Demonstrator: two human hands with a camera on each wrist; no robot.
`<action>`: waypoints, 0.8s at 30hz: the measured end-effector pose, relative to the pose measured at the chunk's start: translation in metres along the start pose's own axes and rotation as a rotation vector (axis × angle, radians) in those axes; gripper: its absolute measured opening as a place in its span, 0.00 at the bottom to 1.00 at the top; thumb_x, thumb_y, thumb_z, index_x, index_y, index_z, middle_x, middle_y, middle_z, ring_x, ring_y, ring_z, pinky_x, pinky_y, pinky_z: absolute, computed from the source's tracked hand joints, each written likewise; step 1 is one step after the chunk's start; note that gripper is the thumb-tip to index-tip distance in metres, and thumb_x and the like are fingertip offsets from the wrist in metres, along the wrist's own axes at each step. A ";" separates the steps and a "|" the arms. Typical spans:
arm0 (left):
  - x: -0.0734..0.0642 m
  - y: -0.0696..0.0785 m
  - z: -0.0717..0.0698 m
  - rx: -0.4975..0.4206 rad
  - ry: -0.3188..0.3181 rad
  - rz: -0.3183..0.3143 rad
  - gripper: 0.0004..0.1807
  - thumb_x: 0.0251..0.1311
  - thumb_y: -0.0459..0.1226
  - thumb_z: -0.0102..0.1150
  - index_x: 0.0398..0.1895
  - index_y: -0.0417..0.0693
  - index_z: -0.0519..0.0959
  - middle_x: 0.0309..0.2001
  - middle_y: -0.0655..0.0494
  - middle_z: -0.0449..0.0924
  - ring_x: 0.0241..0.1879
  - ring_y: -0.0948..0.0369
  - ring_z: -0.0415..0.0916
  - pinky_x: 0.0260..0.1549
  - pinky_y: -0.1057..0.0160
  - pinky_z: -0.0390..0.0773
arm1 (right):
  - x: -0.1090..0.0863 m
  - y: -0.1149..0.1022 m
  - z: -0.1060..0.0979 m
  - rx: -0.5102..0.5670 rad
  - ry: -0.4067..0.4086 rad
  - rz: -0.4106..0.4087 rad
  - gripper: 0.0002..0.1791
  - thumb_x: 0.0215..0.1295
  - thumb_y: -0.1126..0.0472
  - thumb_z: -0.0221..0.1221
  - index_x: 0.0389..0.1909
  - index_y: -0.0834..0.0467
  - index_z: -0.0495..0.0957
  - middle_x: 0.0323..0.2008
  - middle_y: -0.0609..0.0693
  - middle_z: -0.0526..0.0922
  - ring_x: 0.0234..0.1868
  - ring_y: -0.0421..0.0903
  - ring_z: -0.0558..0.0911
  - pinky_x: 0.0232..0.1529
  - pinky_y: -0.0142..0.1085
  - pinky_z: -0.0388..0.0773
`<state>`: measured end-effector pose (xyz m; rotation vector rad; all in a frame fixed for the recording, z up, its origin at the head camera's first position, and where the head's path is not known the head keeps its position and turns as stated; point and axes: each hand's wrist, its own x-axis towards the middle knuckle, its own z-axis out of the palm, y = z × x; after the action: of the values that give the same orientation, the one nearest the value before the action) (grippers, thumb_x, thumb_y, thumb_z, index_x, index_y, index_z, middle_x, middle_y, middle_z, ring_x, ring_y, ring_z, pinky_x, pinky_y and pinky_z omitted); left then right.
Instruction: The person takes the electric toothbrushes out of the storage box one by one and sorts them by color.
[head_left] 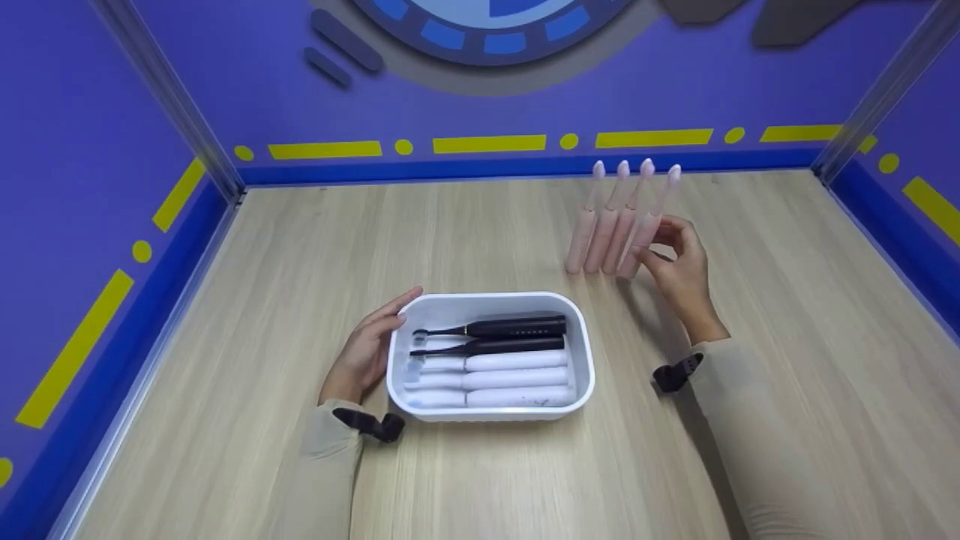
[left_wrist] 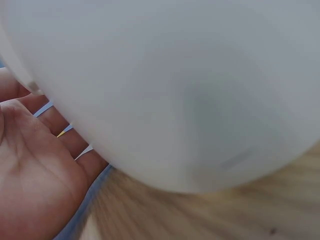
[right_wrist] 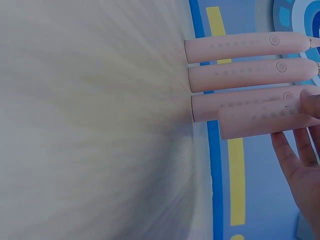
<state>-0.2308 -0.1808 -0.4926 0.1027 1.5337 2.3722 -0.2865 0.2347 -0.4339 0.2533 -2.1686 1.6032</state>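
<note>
My right hand (head_left: pixel 684 274) pinches a pink electric toothbrush (head_left: pixel 643 236) by its handle, thumb on one side and fingers on the other. It leans a little, brush head up. Just left of it, three matching pink toothbrushes (head_left: pixel 598 240) stand upright in a row. In the right wrist view the held toothbrush (right_wrist: pixel 260 120) overlaps the nearest standing one. My left hand (head_left: pixel 365 352) rests against the left side of a white plastic box (head_left: pixel 587 375), fingers extended along its wall. Inside lie two black electric toothbrushes (head_left: pixel 517 327) and three white ones (head_left: pixel 517 377), heads to the left.
The wood-grain table (head_left: pixel 337 247) is bounded by a blue back wall (head_left: pixel 225 90) with yellow markings, and by similar side walls (head_left: pixel 60 187). The pink toothbrushes stand toward the back right, beyond the box.
</note>
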 end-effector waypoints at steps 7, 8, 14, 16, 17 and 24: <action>-0.001 0.001 0.001 -0.003 -0.001 -0.018 0.28 0.69 0.29 0.34 0.73 0.39 0.56 0.75 0.46 0.52 0.65 0.61 0.64 0.65 0.63 0.65 | 0.004 0.003 0.000 -0.007 0.004 -0.023 0.25 0.56 0.78 0.60 0.55 0.75 0.66 0.45 0.56 0.75 0.47 0.45 0.76 0.44 0.23 0.77; -0.001 0.001 0.001 0.001 -0.001 -0.021 0.28 0.69 0.29 0.34 0.73 0.40 0.56 0.75 0.47 0.53 0.65 0.61 0.64 0.65 0.63 0.65 | 0.005 0.004 0.000 -0.011 0.007 -0.026 0.25 0.56 0.78 0.60 0.55 0.75 0.66 0.45 0.56 0.75 0.47 0.45 0.76 0.44 0.22 0.77; -0.001 0.001 0.001 0.007 0.000 -0.027 0.28 0.69 0.29 0.34 0.73 0.41 0.57 0.74 0.47 0.55 0.67 0.58 0.62 0.68 0.60 0.61 | 0.009 0.019 0.001 -0.056 0.022 -0.033 0.25 0.56 0.79 0.59 0.55 0.75 0.66 0.46 0.57 0.75 0.47 0.43 0.75 0.45 0.19 0.73; 0.000 0.001 0.001 0.009 0.005 -0.027 0.28 0.69 0.29 0.34 0.73 0.41 0.58 0.74 0.47 0.56 0.67 0.58 0.61 0.68 0.60 0.61 | 0.012 0.029 0.001 -0.062 0.027 -0.037 0.25 0.56 0.79 0.60 0.56 0.74 0.66 0.47 0.57 0.75 0.47 0.41 0.75 0.47 0.19 0.72; 0.000 0.001 0.001 0.010 0.007 -0.028 0.28 0.69 0.29 0.34 0.73 0.41 0.58 0.73 0.48 0.57 0.67 0.58 0.62 0.68 0.61 0.61 | 0.014 0.034 0.001 -0.064 0.030 -0.033 0.25 0.56 0.78 0.60 0.56 0.73 0.67 0.47 0.56 0.75 0.47 0.40 0.75 0.47 0.19 0.71; 0.000 0.001 0.000 0.008 0.015 -0.019 0.28 0.68 0.29 0.35 0.73 0.39 0.57 0.75 0.47 0.53 0.67 0.60 0.62 0.68 0.62 0.61 | 0.019 0.049 0.001 -0.082 0.019 -0.003 0.25 0.57 0.75 0.62 0.55 0.69 0.67 0.45 0.46 0.75 0.47 0.35 0.74 0.54 0.32 0.72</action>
<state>-0.2314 -0.1814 -0.4922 0.0730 1.5448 2.3573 -0.3227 0.2513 -0.4684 0.2157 -2.2124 1.5053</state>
